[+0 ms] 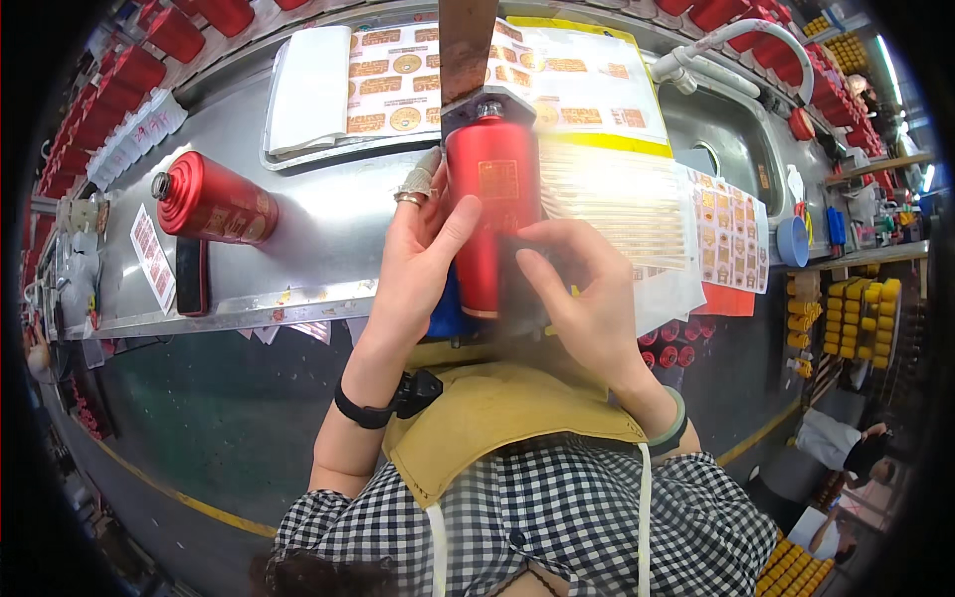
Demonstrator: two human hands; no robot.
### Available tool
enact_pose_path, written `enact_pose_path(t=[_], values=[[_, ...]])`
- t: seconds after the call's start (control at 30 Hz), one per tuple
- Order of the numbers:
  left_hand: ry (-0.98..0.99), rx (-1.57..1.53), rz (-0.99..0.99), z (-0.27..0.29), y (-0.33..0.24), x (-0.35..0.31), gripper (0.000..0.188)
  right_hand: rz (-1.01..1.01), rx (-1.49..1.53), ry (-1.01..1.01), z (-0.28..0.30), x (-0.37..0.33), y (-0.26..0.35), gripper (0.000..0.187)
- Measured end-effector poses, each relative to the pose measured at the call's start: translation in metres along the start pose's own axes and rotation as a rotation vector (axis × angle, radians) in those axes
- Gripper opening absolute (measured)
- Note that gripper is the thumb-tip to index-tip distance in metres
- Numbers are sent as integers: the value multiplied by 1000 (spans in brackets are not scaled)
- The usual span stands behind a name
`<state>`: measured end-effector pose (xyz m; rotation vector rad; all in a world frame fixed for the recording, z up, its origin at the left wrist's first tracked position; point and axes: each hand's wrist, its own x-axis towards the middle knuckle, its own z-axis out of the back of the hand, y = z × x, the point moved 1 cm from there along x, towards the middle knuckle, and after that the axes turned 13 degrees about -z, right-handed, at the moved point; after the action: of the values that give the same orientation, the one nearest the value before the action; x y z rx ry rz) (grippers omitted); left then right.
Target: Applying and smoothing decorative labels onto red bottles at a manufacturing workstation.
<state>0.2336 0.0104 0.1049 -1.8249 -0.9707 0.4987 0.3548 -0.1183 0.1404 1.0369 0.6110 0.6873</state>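
A red bottle (487,239) with a short metal-coloured neck stands in front of me, a small gold label on its upper side. My left hand (423,244) grips it from the left, thumb across its front; a pale wrap and a ring are on one finger. At the bottle's right side is my right hand (587,284), thumb and index tips a little apart, the index tip at or very near the bottle. Nothing shows between those fingertips. Beyond the bottle, gold-printed label sheets (398,75) lie on a tray (269,129).
Another red bottle (224,199) lies on the metal counter (328,219) at left, beside a dark narrow block (192,277) and a label strip (151,257). To the right are pale ribbed strips (617,204), a label sheet (731,234) and a sink with a curved faucet (741,35).
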Motion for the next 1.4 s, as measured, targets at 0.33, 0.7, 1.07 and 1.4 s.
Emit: enact_pose_path(t=[0.33,0.7,1.07,1.4], values=[[-25,8,17,6,0,1,70,56,-56,-28,-1,1,6,15],[-46,35,10,12,2,1,70,0,28,39,4,3,2,14],[22,-57,40,2,-3,3,76,-288,444,192,7,65,-9,27],[7,86,65,-10,1,-3,83,-315,436,164,-11,67,-6,37]])
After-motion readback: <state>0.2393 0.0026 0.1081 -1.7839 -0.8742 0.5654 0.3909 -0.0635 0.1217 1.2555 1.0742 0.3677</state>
